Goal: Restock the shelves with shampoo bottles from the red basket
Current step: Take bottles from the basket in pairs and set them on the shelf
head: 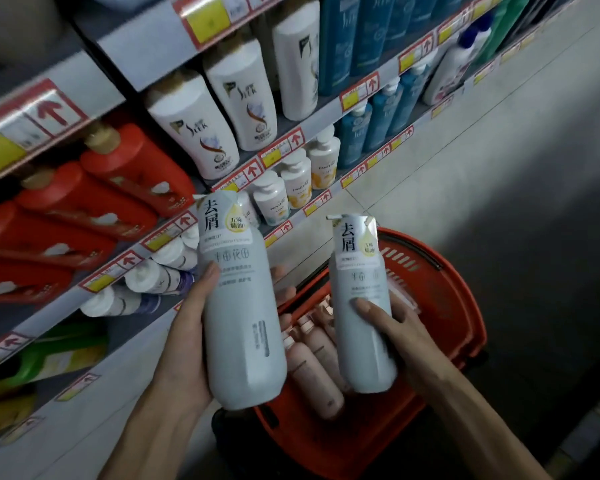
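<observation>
- My left hand (187, 327) is wrapped round the big pale bottle (246, 323). The thumb lies across the front and the fingertips peek out past the far side. It is a low, full grip, so the heavy body stays under control and the label faces me.
- My right hand (399, 327) grips the smaller pale bottle (361, 323) the same way, with the thumb on the front and the fingers curled behind.
- Both bottles are upright with their caps up, held in the air above the red basket (461, 306). They touch neither the basket nor a shelf. One per hand looks like a way to halve the trips.
- The basket sits on the floor (465, 168) just beside the foot of the shelves (284, 147). Several pink bottles (312, 372) lie on their sides along its left wall, so there is plenty left to stock.
- On the shelves, red bottles (125, 174) stand at the left end and tall white bottles (201, 129) line the front edge of the shelf above.
- Small white pump bottles (297, 178) sit lower down, and blue bottles (357, 133) stand further along.
- I can't pick out a row that matches my pale pair, so I judge the next job is finding their slot.
- The labels facing me should help me check them against the edge tags.
- The risk I see is knocking the front-edge bottles while going in with both hands loaded. I'd place one bottle at a time.
</observation>
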A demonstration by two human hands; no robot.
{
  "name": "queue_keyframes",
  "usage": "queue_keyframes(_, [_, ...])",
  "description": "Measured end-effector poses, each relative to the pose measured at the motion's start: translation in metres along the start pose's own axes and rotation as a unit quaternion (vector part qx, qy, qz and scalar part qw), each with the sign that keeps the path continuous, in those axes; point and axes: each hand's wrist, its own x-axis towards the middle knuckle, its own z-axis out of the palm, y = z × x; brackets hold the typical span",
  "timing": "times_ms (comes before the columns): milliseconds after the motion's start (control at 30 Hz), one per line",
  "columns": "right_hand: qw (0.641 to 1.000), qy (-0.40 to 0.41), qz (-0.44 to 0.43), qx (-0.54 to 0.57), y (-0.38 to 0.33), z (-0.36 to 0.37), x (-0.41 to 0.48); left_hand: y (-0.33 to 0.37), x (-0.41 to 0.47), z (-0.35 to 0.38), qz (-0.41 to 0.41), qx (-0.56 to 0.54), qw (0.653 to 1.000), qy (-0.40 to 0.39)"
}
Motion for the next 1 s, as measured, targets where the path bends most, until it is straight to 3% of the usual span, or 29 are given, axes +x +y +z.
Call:
queue_keyframes(400, [0.985,-0.079,-0.027,0.148,-0.103,0.062,-0.076,0.057,-0.070,-0.003,0.031,-0.020,0.999,-0.019])
queue_keyframes(567, [0.986,-0.108,-0.028,0.123,-0.127,0.091,-0.101,0.080,-0.103,0.000,0.039,-0.082,0.995,-0.027])
queue_keyframes(733, [0.985,-0.119,-0.004,0.125,-0.143,0.113,-0.130,0.101,-0.133,-0.002,0.063,-0.033,0.997,-0.027])
queue_keyframes(1000, [0.984,-0.137,-0.009,0.110,-0.178,0.146,-0.162,0.142,-0.178,0.001,0.060,-0.069,0.996,-0.008])
